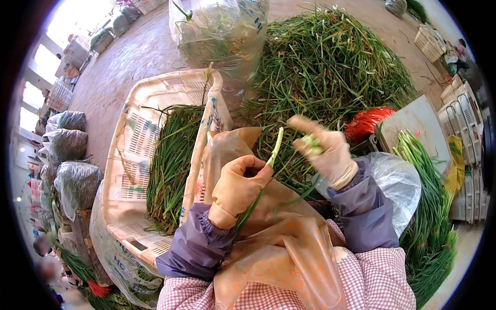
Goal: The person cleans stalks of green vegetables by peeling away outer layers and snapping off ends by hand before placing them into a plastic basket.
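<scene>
My left hand [240, 186], in a pale thin glove, pinches a green leafy stalk [276, 149] whose whitish end points up; its long leaves hang below the hand. To the right, my right hand [323, 151], gloved and blurred by motion, is apart from that stalk. Something light green [312, 144], perhaps a piece of stalk, sits between its fingers. Left of my hands, a white plastic crate [188, 176] holds a bundle of long green leafy vegetables [172, 166]. An orange-patterned plastic apron [279, 248] covers my lap.
Beyond my hands lies a large heap of leaves [329, 58] beside a clear plastic bag [221, 35]. At right are red ties [366, 122], a board [418, 128], bundled green stalks [430, 217] and stacked crates [461, 135]. Filled bags [75, 186] line the left; people are at far left.
</scene>
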